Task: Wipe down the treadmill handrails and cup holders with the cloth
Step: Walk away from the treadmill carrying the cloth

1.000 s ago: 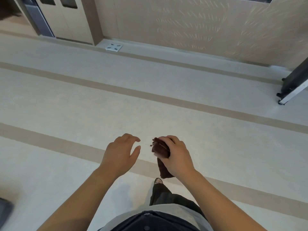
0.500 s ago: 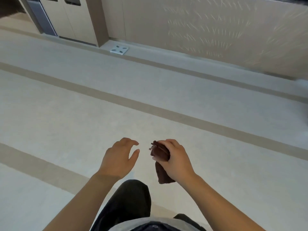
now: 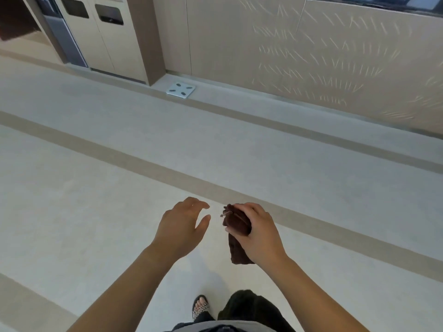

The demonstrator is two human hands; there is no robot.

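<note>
- Dark brown bunched cloth (image 3: pixel 236 236): we see it hanging lengthwise, top tuft up, tail toward the floor.
- Our right hand (image 3: pixel 257 232): fingers wrapped around its upper part.
- Our left hand (image 3: pixel 182 227): just beside, fingers loosely spread, empty.
- Pale striped floor (image 3: pixel 119 188) below.

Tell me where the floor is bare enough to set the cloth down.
Bare floor left of the left hand, and between the tan stripes ahead. Avoid the scale by the wall, and the foot. The right hand holds the cloth.

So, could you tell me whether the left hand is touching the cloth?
Apart. The head view shows bare floor between the left hand and the cloth, which the right hand holds alone.
</note>
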